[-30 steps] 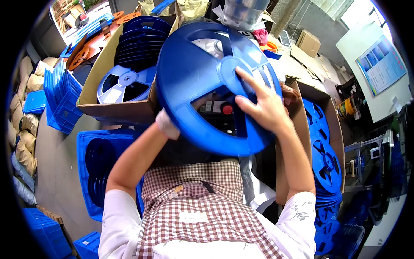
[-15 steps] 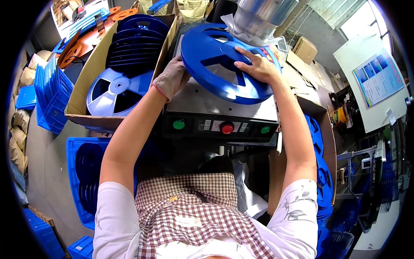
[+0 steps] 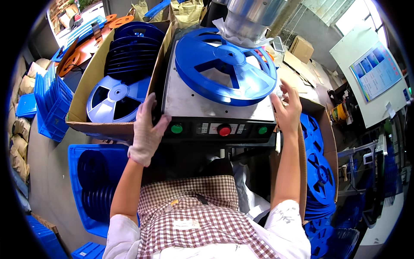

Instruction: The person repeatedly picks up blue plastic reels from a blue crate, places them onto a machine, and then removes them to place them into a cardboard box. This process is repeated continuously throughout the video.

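A blue plastic reel (image 3: pixel 254 80) rests on the pale metal top of a machine (image 3: pixel 181 101), below a shiny metal cylinder (image 3: pixel 254 19). My gloved left hand (image 3: pixel 148 129) is off the reel, beside the front left corner of the machine near a green button (image 3: pixel 177 129). Its fingers are apart and hold nothing. My bare right hand (image 3: pixel 288 105) hovers by the right edge of the machine, close to the reel's rim, fingers spread and empty. The front panel also carries a red button (image 3: pixel 224 130) and another green button (image 3: pixel 262 130).
On the left a cardboard box (image 3: pixel 103 126) holds several dark blue reels (image 3: pixel 131 54). Below it stands a blue crate (image 3: pixel 74 172) with more reels. A second cardboard box (image 3: pixel 335 172) with stacked blue reel discs (image 3: pixel 319 172) is on the right. Blue crates (image 3: pixel 54 103) are stacked far left.
Both my hands have let go of the reel, which now lies on the machine top. My left hand has come down toward the front left corner, my right hand out to the right side.
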Available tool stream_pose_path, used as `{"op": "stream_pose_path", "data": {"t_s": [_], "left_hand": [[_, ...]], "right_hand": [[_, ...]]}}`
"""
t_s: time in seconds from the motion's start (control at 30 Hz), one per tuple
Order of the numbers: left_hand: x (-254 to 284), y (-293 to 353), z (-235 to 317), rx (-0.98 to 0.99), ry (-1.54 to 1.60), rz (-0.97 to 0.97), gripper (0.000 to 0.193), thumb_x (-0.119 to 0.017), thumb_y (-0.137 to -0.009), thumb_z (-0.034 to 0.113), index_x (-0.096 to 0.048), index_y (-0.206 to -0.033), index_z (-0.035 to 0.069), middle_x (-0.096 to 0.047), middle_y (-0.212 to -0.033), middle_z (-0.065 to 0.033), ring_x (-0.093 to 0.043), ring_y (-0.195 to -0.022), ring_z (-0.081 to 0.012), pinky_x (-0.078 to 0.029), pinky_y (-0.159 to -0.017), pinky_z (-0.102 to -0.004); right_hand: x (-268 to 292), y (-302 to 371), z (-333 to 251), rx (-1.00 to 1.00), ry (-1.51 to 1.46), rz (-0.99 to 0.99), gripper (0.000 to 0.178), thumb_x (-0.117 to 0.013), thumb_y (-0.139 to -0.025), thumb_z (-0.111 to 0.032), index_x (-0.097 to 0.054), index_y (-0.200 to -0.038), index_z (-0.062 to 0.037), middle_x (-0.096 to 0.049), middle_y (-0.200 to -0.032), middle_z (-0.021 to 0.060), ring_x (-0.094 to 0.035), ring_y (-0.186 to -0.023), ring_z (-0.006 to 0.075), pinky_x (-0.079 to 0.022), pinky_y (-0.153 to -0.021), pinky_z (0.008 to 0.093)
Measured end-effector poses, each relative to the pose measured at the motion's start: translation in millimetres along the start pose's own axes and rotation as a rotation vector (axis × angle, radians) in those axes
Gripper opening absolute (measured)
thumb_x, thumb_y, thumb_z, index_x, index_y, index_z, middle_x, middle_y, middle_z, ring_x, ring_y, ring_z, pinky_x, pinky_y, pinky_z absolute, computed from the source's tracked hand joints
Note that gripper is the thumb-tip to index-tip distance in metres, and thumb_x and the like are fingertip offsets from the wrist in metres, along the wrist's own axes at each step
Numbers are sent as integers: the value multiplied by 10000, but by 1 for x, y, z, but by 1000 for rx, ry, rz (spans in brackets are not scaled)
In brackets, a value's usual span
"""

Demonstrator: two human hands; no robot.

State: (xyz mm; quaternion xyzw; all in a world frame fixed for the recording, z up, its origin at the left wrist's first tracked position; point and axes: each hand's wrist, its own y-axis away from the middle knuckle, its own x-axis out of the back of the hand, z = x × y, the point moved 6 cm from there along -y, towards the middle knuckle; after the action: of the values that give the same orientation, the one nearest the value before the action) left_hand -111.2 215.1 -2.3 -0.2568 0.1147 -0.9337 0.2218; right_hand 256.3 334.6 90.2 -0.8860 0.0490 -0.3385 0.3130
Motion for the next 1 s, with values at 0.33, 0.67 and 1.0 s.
{"op": "stream_pose_path", "data": {"t_s": [0.33, 0.67, 1.0], "left_hand": [[-43, 19, -55, -30, 51, 42, 793, -788, -700, -59, -440, -1396, 91, -517, -1225, -161, -561, -1119, -304, -485, -965, -371], [-25, 51, -2, -114, -39, 30, 592, -623, -913, 28, -400, -1460, 72, -459, -1402, -161, -483, -1275, -283, -411, -1056, -363], [-34, 135, 20, -116, 212, -170, 422, -528, -892, -106, -577, -1282, 48, -522, -1315, -76, -541, -1034, -124, -464, -831, -229]], "right_hand": [[-26, 107, 120, -243, -68, -7, 764, -855, -696, -297, -526, -1314, 9, -562, -1261, 213, -519, -1206, 349, -398, -1039, 405], [81, 131, 96, -330, 119, -61, 547, -737, -830, -391, -592, -1274, -105, -605, -1177, 195, -573, -1129, 338, -469, -965, 410], [358, 281, 248, -1192, 740, -594, 1128, -858, -587, -339, -273, -1549, -258, -337, -1548, 192, -310, -1433, 383, -294, -1163, 468]]}}
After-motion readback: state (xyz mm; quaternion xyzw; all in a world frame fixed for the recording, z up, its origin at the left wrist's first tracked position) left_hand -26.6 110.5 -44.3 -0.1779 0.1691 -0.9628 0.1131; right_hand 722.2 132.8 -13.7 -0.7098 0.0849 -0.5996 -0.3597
